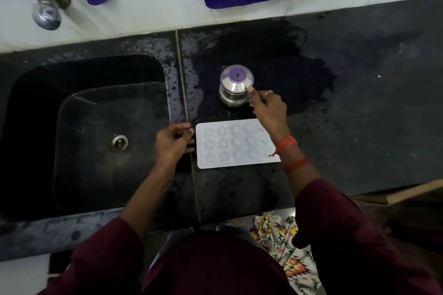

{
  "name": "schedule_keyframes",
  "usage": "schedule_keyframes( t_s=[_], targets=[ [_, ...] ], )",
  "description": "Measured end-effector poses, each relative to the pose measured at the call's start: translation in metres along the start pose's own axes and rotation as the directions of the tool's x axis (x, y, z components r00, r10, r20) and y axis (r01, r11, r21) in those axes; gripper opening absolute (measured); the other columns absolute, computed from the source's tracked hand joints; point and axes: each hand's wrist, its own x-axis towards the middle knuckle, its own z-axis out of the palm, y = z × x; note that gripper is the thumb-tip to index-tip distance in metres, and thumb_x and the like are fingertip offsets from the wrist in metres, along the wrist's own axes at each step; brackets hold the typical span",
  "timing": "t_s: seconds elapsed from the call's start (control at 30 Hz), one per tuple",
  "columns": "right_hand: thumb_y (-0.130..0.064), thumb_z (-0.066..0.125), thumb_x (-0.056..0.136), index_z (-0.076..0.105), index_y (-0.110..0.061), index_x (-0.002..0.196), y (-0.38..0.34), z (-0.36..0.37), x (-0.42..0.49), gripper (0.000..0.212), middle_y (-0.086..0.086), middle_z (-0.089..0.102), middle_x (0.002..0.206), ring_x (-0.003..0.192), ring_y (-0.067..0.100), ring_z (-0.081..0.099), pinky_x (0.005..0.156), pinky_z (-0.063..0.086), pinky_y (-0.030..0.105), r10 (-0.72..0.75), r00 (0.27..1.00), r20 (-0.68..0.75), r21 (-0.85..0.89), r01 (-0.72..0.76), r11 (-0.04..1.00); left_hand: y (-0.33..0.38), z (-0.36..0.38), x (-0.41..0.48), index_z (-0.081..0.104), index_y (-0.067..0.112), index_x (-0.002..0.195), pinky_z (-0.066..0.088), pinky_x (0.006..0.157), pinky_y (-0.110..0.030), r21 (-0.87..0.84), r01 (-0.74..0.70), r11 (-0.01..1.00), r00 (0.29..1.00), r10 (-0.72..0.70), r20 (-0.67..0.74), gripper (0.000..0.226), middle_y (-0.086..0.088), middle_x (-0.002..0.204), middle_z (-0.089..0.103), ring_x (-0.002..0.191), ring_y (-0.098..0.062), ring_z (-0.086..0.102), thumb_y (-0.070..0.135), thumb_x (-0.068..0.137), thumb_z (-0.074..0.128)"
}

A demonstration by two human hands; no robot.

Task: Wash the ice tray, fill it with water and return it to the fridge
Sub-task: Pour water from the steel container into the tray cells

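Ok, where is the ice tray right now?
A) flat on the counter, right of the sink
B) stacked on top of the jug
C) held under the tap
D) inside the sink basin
A: the ice tray lies flat on the dark counter beside the sink, just in front of the jug whose handle the right hand grips.

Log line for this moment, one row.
tray flat on counter | right hand grips jug handle | left hand beside tray, loosely curled, holding nothing

Running dim, glinting off the tap (45, 11) and wet counter (359, 103), swallowing the sink (28, 115) in shadow, bowing lines near the edges, softening fine detail.
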Motion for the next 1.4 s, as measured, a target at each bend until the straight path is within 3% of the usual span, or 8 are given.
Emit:
schedule_keyframes(
  t_s=[0.1, 0.2, 0.33, 0.57, 0.7, 0.9, 1.1, 1.4],
  targets=[
    [-0.071, 0.053, 0.084, 0.071, -0.012, 0.076, 0.007, 0.003, 0.004, 0.062, 0.01, 0.073, 0.079, 0.082, 0.025, 0.072, 0.081, 0.059, 0.052, 0.031, 1.0, 0.0, 0.068, -0.031, 0.997, -0.002, 0.0, -0.001, 0.071, 0.004, 0.11, 0.063, 0.06, -0.028, 0.012, 0.014, 1.0, 0.999, -0.015, 0.052, 0.015, -0.008, 0.093, 0.074, 0.072, -0.015, 0.074, 0.007, 0.095, 0.07],
    [-0.045, 0.063, 0.096, 0.067, -0.021, 0.071, 0.004, 0.001, 0.001, 0.034, 0.012, 0.074, 0.088, 0.091, 0.022, 0.073, 0.078, 0.063, 0.046, 0.052, 0.997, 0.054, 0.207, -0.062, 0.976, -0.005, 0.0, -0.003, 0.073, 0.003, 0.113, 0.064, 0.063, -0.029, 0.022, 0.023, 0.999, 0.996, -0.025, 0.09, 0.018, -0.011, 0.097, 0.076, 0.076, -0.015, 0.076, 0.007, 0.096, 0.069],
    [-0.031, 0.064, 0.098, 0.067, -0.011, 0.077, 0.005, 0.0, 0.002, 0.029, 0.013, 0.07, 0.092, 0.101, 0.026, 0.071, 0.083, 0.062, 0.04, 0.065, 0.993, 0.101, 0.344, -0.096, 0.934, -0.006, 0.001, -0.006, 0.074, 0.004, 0.111, 0.063, 0.061, -0.028, 0.004, 0.059, 0.998, 0.993, -0.059, 0.107, 0.016, -0.014, 0.096, 0.076, 0.075, -0.016, 0.075, 0.005, 0.096, 0.068],
    [-0.026, 0.065, 0.098, 0.069, -0.008, 0.079, 0.011, 0.0, -0.002, 0.027, 0.013, 0.073, 0.088, 0.09, 0.02, 0.075, 0.086, 0.061, 0.037, 0.066, 0.996, 0.065, 0.376, -0.085, 0.923, -0.006, -0.002, -0.01, 0.074, 0.004, 0.105, 0.062, 0.058, -0.027, -0.016, 0.108, 0.994, 0.985, -0.105, 0.134, 0.011, -0.015, 0.091, 0.075, 0.07, -0.016, 0.074, 0.003, 0.096, 0.068],
    [-0.021, 0.063, 0.099, 0.065, 0.013, 0.096, 0.006, -0.009, -0.011, 0.034, 0.018, 0.07, 0.092, 0.092, 0.021, 0.074, 0.08, 0.06, 0.029, 0.098, 0.992, 0.076, 0.513, -0.123, 0.85, -0.006, -0.006, -0.013, 0.074, 0.01, 0.096, 0.063, 0.06, -0.028, -0.014, 0.119, 0.993, 0.982, -0.116, 0.147, 0.009, -0.013, 0.087, 0.075, 0.068, -0.014, 0.074, 0.003, 0.095, 0.069],
    [-0.024, 0.064, 0.099, 0.067, 0.013, 0.1, 0.002, -0.038, -0.029, 0.037, 0.023, 0.073, 0.1, 0.1, 0.027, 0.074, 0.087, 0.06, 0.034, 0.023, 0.999, 0.025, 0.532, -0.033, 0.846, -0.006, -0.009, -0.016, 0.074, 0.01, 0.098, 0.063, 0.061, -0.028, 0.009, 0.119, 0.993, 0.98, -0.119, 0.161, 0.008, -0.012, 0.089, 0.076, 0.07, -0.016, 0.075, 0.004, 0.094, 0.07],
    [-0.032, 0.069, 0.095, 0.072, 0.005, 0.092, 0.003, -0.077, -0.047, 0.038, 0.019, 0.076, 0.093, 0.091, 0.03, 0.075, 0.086, 0.06, 0.041, 0.011, 0.997, -0.078, 0.453, 0.025, 0.891, -0.003, -0.01, -0.017, 0.074, 0.004, 0.106, 0.064, 0.062, -0.028, 0.024, 0.114, 0.993, 0.978, -0.117, 0.175, 0.012, -0.014, 0.091, 0.075, 0.07, -0.016, 0.073, 0.003, 0.094, 0.07],
    [-0.038, 0.072, 0.09, 0.074, 0.003, 0.094, 0.025, -0.124, -0.086, 0.041, 0.015, 0.077, 0.092, 0.087, 0.026, 0.076, 0.082, 0.061, 0.035, 0.005, 0.985, -0.171, 0.316, 0.051, 0.947, -0.004, -0.01, -0.019, 0.072, -0.001, 0.109, 0.064, 0.062, -0.027, 0.016, 0.081, 0.997, 0.98, -0.082, 0.182, 0.016, -0.017, 0.094, 0.074, 0.074, -0.02, 0.073, -0.002, 0.093, 0.069]
  ],
)
